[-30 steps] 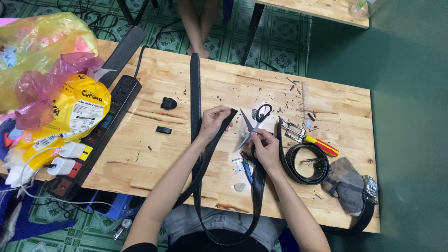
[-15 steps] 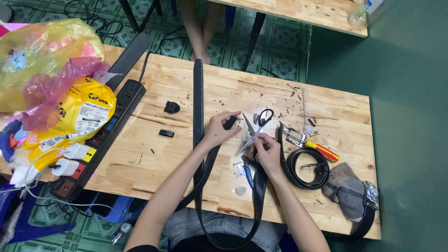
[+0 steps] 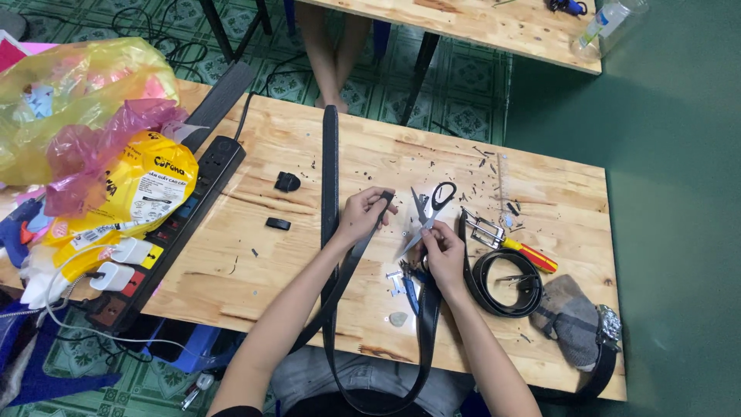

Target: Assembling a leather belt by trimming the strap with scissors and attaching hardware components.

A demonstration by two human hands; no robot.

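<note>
Since a second ago the left hand (image 3: pixel 361 216) has slid up the black belt (image 3: pixel 330 177) and now pinches its free end, fingers clamped, just left of the scissors (image 3: pixel 434 202). The right hand (image 3: pixel 444 251) has stayed put, fingers closed on a small metal piece over the belt's other run. The belt loops off the near edge of the wooden table (image 3: pixel 556 193). Bare tabletop lies left, toward the power strip (image 3: pixel 174 232); a coiled belt (image 3: pixel 502 282) and screwdriver (image 3: pixel 529 255) crowd the right

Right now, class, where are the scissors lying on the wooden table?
In the head view, the scissors lie on the wooden table, just beyond the right hand, between the black belt strap and the red-and-yellow screwdriver.
</note>
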